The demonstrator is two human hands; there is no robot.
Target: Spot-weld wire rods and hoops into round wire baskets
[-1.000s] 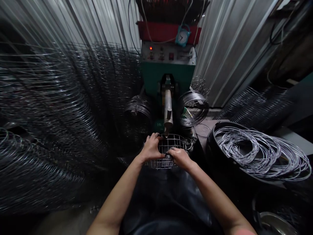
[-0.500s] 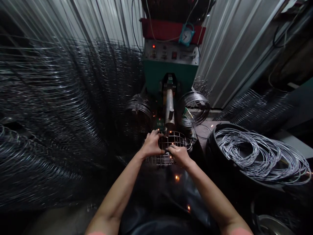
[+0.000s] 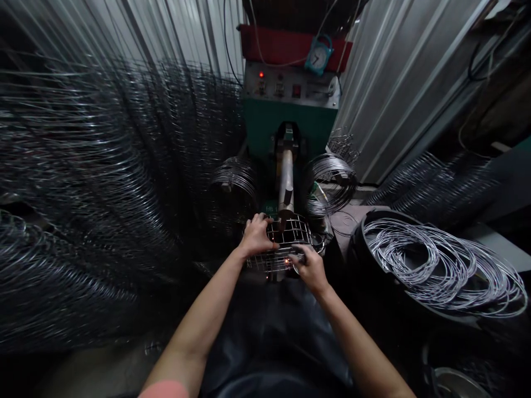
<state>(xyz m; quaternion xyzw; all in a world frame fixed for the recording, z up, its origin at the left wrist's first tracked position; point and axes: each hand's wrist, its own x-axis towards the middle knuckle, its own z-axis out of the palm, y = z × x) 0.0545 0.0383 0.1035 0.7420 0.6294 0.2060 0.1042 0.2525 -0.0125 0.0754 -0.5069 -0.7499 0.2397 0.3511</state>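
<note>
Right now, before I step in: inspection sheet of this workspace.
Surface: pale bench top, wire loops on it.
Job's things: wire basket below the machine's metal arm; sparks.
Clutter: wire coils heaped in black tub; wirework stacked at left.
Hands: left hand on basket's left side; right hand at its near right edge, grip unclear.
Cables: pale cable, black cable hanging.
Surroundings: corrugated wall; clock; red light lit.

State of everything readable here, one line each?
Left hand: on wire basket, grip unclear
Right hand: at basket's near side, grip unclear
Wire basket: sparks at near side
Indicator light: lit red
Black tub: open
Wire rings: loosely piled
Clock: tilted
</note>
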